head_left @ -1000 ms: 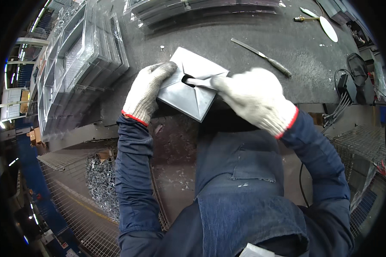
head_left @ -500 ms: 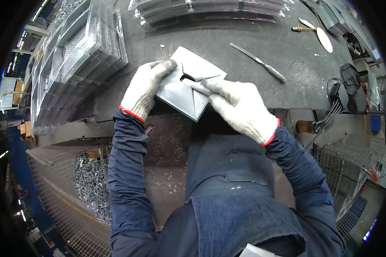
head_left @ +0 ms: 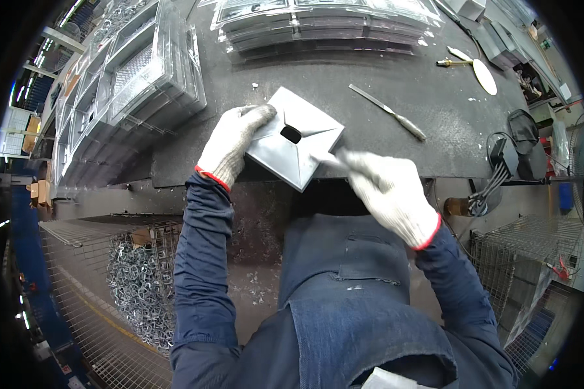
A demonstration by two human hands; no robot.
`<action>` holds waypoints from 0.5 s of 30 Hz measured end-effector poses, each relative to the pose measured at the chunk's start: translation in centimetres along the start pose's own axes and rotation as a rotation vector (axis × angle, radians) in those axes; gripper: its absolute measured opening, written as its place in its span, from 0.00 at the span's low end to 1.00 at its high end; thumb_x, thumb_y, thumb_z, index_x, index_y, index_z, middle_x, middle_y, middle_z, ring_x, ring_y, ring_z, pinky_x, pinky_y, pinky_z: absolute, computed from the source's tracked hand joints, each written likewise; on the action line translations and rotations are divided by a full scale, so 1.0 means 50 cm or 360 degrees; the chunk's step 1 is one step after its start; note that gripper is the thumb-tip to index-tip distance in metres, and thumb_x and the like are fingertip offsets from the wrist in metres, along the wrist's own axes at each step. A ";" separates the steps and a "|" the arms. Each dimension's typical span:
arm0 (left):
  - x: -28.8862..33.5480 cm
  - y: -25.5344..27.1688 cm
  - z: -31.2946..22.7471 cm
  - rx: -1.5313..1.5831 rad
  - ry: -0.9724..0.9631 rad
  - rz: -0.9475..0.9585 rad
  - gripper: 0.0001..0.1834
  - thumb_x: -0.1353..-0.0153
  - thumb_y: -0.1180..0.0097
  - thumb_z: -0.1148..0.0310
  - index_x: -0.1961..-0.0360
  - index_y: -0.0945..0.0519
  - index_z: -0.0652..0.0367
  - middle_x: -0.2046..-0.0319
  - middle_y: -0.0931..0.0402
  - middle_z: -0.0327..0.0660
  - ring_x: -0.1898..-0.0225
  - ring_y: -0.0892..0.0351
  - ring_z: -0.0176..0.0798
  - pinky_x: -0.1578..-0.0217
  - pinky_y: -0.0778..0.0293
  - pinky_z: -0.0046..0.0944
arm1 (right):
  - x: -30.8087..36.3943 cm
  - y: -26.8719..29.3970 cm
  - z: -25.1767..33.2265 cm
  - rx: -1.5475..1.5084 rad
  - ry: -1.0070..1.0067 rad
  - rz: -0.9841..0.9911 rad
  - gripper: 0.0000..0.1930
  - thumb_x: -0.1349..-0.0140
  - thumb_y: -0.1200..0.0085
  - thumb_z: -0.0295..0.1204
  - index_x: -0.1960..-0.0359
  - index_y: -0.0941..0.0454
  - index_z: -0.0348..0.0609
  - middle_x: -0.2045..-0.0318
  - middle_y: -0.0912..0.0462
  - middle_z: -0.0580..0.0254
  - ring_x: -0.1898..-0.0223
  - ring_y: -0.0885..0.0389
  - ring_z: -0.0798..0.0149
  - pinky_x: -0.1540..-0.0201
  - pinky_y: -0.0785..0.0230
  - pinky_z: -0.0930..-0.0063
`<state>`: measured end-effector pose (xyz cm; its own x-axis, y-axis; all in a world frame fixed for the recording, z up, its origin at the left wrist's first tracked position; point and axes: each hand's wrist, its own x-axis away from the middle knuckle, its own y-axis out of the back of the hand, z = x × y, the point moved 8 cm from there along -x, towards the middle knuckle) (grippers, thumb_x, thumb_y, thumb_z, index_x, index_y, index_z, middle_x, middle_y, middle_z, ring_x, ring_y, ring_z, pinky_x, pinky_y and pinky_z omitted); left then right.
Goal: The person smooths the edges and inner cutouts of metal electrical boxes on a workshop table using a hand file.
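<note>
head view: the gloved left hand is clamped on the upper left edge of a grey metal box, its thumb on the upper face. the box is tilted above the near edge of the dark table; whether it touches the table cannot be told. seams run from the corners of its face toward a dark central hole. the gloved right hand is closed around a pale tool, blurred, whose tip overlaps the face right of the hole; contact cannot be told. beyond lies a long, thin hand tool. stacked frames stand at left, and another stack lies at the far side.
</note>
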<state>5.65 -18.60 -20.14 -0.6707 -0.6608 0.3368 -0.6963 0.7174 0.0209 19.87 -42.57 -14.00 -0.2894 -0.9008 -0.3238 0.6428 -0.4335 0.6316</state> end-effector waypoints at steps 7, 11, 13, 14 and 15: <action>-0.001 -0.001 -0.011 0.0050 -0.0076 0.0057 0.27 0.23 0.36 0.60 0.34 0.19 0.72 0.49 0.11 0.47 0.57 0.09 0.36 0.54 0.15 0.35 | -0.030 0.012 0.024 0.0725 0.0203 0.0088 0.13 0.30 0.35 0.33 0.45 0.11 0.53 0.72 0.12 0.55 0.71 0.11 0.50 0.65 0.20 0.56; 0.051 -0.039 -0.035 0.0179 -0.0078 -0.0109 0.25 0.22 0.37 0.60 0.35 0.19 0.70 0.51 0.11 0.45 0.54 0.10 0.36 0.52 0.17 0.35 | 0.002 0.081 -0.035 -0.0094 -0.0316 -0.0037 0.17 0.29 0.38 0.28 0.41 0.12 0.38 0.56 0.06 0.47 0.56 0.05 0.51 0.49 0.15 0.63; 0.104 -0.045 -0.036 0.0758 -0.0103 -0.0536 0.24 0.22 0.38 0.60 0.35 0.19 0.69 0.50 0.12 0.43 0.53 0.11 0.36 0.50 0.18 0.33 | -0.009 0.067 -0.054 -0.0201 -0.0362 -0.0071 0.18 0.28 0.39 0.27 0.40 0.13 0.35 0.52 0.07 0.44 0.52 0.06 0.51 0.46 0.16 0.64; 0.099 -0.031 0.001 0.0788 -0.0235 -0.0470 0.25 0.22 0.37 0.59 0.34 0.19 0.66 0.46 0.13 0.43 0.50 0.13 0.37 0.50 0.19 0.35 | -0.015 0.053 -0.059 -0.0313 -0.0397 -0.0080 0.19 0.28 0.40 0.26 0.39 0.14 0.31 0.49 0.07 0.41 0.49 0.06 0.50 0.43 0.16 0.65; 0.109 -0.034 0.026 0.0646 -0.0322 -0.0396 0.27 0.23 0.36 0.57 0.32 0.20 0.64 0.44 0.14 0.45 0.47 0.12 0.38 0.45 0.17 0.40 | -0.022 0.039 -0.060 -0.0327 -0.0398 -0.0085 0.19 0.28 0.40 0.26 0.39 0.14 0.31 0.49 0.07 0.41 0.49 0.06 0.50 0.43 0.16 0.65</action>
<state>2.83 -23.70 -19.56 -0.4801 -0.8588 0.1787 -0.8572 0.4161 -0.3035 23.56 -42.34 -14.52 -0.4754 -0.8663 -0.1535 0.7443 -0.4890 0.4548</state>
